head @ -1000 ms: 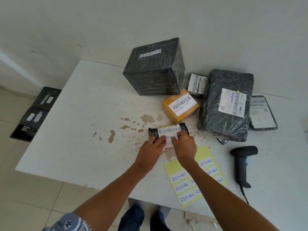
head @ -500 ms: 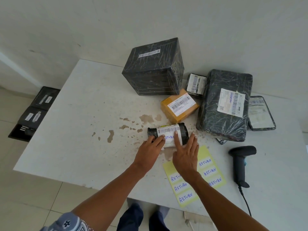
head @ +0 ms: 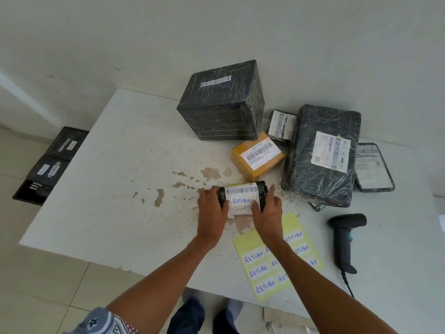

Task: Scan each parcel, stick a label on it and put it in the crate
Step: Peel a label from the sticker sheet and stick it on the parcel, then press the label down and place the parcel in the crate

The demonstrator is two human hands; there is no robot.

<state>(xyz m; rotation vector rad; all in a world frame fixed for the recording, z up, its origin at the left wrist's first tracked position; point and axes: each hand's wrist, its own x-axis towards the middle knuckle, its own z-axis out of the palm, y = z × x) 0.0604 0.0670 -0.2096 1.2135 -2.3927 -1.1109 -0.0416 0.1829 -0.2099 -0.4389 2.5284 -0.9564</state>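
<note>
The left hand [head: 212, 213] and right hand [head: 267, 214] each have a grip closed on an end of the small black-wrapped cylindrical parcel [head: 240, 190] lying on the white speckled bench [head: 108, 177]. Being round, it could slip or roll on lifting, and its white RETURN label [head: 241, 201] may peel. I count five other parcels [head: 221, 109], one black handheld scanner [head: 344, 237] and one yellow label sheet [head: 252, 242].

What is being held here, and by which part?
The small black parcel on the table. The left hand grips its left end; the right hand holds its right end, thumb on the RETURN label.
</note>
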